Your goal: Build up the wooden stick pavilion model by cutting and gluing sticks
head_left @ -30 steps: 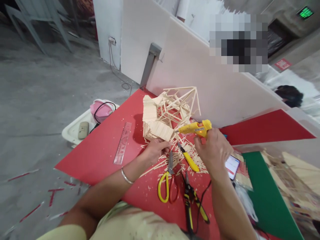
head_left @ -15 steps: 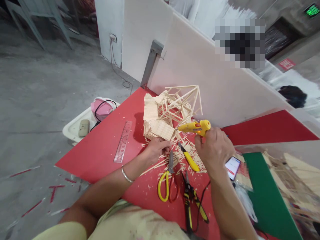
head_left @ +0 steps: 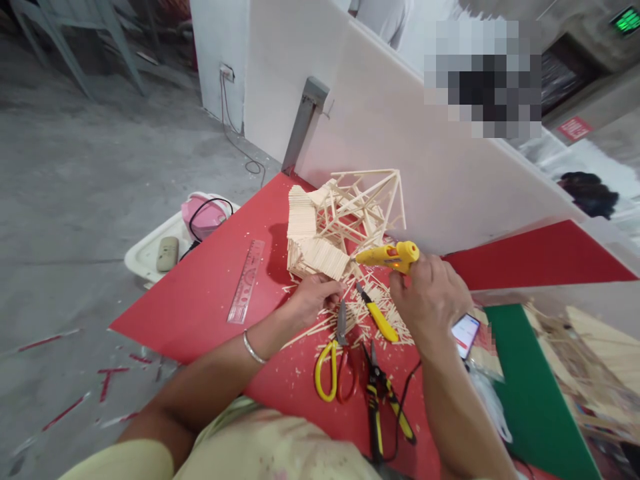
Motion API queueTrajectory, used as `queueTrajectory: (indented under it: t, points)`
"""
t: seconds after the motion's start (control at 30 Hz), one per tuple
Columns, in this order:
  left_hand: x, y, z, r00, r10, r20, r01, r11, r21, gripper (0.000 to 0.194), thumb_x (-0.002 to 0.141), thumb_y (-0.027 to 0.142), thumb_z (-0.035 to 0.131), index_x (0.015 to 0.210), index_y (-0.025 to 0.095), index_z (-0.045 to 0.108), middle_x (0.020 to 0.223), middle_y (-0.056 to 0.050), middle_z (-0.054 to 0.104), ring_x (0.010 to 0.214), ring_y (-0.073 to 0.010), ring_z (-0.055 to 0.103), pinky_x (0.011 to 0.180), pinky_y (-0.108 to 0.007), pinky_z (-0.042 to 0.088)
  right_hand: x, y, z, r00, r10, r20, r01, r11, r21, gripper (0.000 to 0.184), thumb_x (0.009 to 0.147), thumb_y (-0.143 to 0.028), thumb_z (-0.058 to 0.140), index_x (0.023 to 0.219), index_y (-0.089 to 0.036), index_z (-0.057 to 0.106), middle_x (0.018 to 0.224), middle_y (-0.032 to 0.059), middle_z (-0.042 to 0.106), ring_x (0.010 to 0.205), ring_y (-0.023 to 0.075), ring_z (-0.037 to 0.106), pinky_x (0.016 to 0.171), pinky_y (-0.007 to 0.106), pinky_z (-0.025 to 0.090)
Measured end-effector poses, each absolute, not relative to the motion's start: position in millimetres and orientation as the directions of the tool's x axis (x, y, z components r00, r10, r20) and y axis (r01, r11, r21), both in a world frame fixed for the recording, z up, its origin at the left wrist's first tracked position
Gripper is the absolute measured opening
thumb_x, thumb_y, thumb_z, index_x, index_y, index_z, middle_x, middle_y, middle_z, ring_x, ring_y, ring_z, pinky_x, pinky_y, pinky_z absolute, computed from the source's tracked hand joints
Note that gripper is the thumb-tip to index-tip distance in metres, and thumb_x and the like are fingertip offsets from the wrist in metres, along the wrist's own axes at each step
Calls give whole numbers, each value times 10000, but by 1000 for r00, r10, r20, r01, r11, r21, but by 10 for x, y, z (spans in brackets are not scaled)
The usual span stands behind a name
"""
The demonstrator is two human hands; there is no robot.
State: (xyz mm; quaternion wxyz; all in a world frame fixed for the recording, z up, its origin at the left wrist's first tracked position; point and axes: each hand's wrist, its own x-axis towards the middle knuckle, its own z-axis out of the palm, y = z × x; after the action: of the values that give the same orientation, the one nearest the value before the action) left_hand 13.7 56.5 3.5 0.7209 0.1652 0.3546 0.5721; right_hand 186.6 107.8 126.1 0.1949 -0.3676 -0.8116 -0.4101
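Note:
My right hand (head_left: 433, 293) is closed around a yellow hot glue gun (head_left: 387, 255), whose nozzle points left at the edge of a model built of thin wooden sticks (head_left: 323, 257). The nozzle tip is at or very near that edge; contact is not clear. My left hand (head_left: 317, 293) is right below the model's front panel, fingers curled and pressed together; what they hold, if anything, is too small to make out. An open stick frame (head_left: 363, 203) rises from the model's back. Loose cut sticks (head_left: 365, 317) lie between my hands, under a yellow utility knife (head_left: 380, 317).
Scissors (head_left: 335, 373) and black-yellow pliers (head_left: 383, 397) lie on the red tabletop (head_left: 210, 300) near my body. A clear ruler (head_left: 246, 283) is on the left, a phone (head_left: 465, 335) on the right. A white partition (head_left: 380, 120) borders the back. A cord runs beside the pliers.

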Motion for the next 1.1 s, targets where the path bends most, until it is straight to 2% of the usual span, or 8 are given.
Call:
queueTrajectory:
  t: [0.13, 0.43, 0.7, 0.93, 1.1]
  points:
    - [143, 561, 35, 98, 942, -322, -690, 297, 660, 191, 664, 229, 784, 597, 115, 645, 524, -21, 587, 457, -77, 491, 477, -228, 338, 1856, 1077, 1258, -664, 427, 614, 747, 341, 571, 224, 876, -303, 551, 1028, -147, 604, 804, 70, 601, 743, 203, 489, 642, 332, 302]
    - [146, 553, 44, 120, 946, -300, -683, 298, 667, 196, 675, 248, 769, 609, 121, 636, 521, -17, 585, 447, -77, 486, 471, -229, 324, 1841, 1053, 1256, -657, 456, 601, 753, 361, 550, 180, 878, -303, 543, 987, -167, 588, 808, 70, 608, 736, 202, 491, 647, 330, 301]
    - [151, 555, 34, 123, 942, -314, -691, 308, 654, 197, 674, 233, 772, 614, 116, 624, 516, -10, 573, 441, -75, 488, 469, -222, 332, 1817, 1020, 1268, -672, 416, 613, 741, 389, 548, 167, 885, -297, 553, 967, -157, 590, 808, 71, 628, 746, 198, 526, 636, 318, 305]
    - [138, 538, 50, 125, 945, -303, -695, 302, 653, 152, 671, 223, 761, 661, 112, 658, 536, -11, 586, 466, -74, 500, 482, -213, 346, 1858, 1000, 1234, -670, 425, 609, 743, 368, 559, 165, 873, -292, 559, 978, -166, 580, 816, 78, 634, 772, 213, 540, 644, 328, 318]
    - [143, 564, 37, 103, 942, -321, -697, 298, 652, 193, 665, 224, 779, 594, 109, 642, 510, -21, 579, 457, -75, 497, 479, -219, 352, 1862, 1018, 1237, -639, 449, 624, 768, 325, 553, 205, 864, -301, 556, 1018, -168, 581, 837, 84, 630, 758, 218, 521, 656, 337, 327]
